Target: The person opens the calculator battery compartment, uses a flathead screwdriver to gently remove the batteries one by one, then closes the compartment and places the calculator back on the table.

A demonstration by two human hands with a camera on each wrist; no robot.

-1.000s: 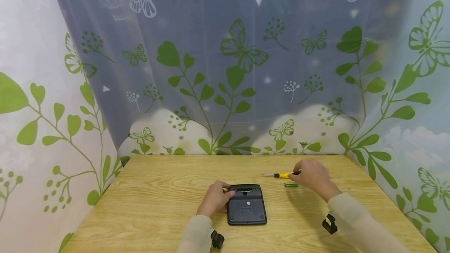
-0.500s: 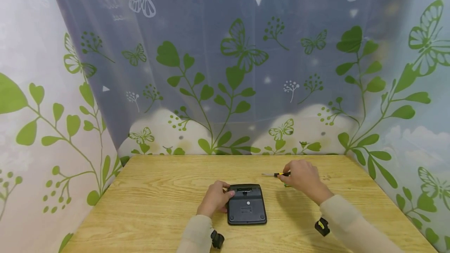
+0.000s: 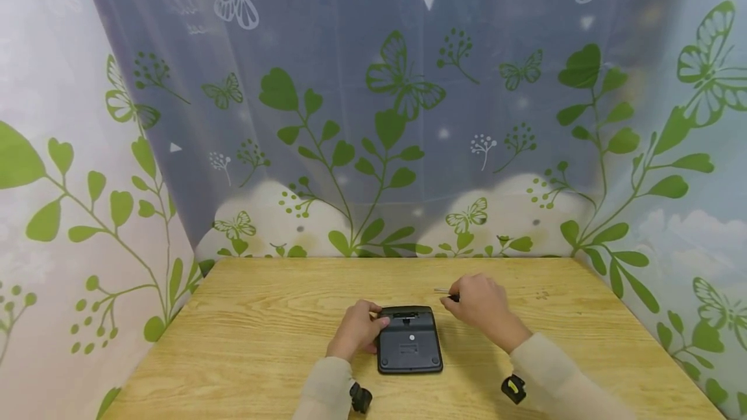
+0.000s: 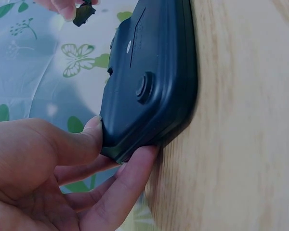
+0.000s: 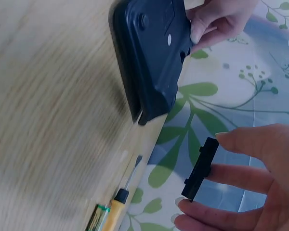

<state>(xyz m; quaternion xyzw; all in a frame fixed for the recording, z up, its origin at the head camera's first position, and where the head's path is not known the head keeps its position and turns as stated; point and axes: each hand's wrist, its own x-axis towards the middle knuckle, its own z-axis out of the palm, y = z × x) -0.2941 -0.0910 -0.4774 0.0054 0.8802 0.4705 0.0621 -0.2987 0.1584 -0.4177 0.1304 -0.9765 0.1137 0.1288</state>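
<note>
A black calculator (image 3: 410, 354) lies face down on the wooden table, a dark open battery slot (image 3: 405, 315) near its far edge. My left hand (image 3: 355, 330) grips its left side, thumb on top and fingers under the rim in the left wrist view. Between the thumb and fingers of my right hand (image 3: 481, 303) is a small black battery cover (image 5: 201, 168), held above the table to the right of the calculator. Behind that hand lies a yellow-and-black screwdriver (image 5: 116, 209), mostly hidden in the head view. Beside it sits a green battery (image 5: 96, 219).
The wooden table (image 3: 262, 342) reaches back to a patterned curtain (image 3: 408, 148) with leaves and butterflies. More of this fabric hangs on both sides. A black camera mount is worn at each wrist.
My right hand has moved left and a little nearer with the battery cover, passing over the screwdriver and now covering the battery in the head view. The left hand and calculator have stayed still.
</note>
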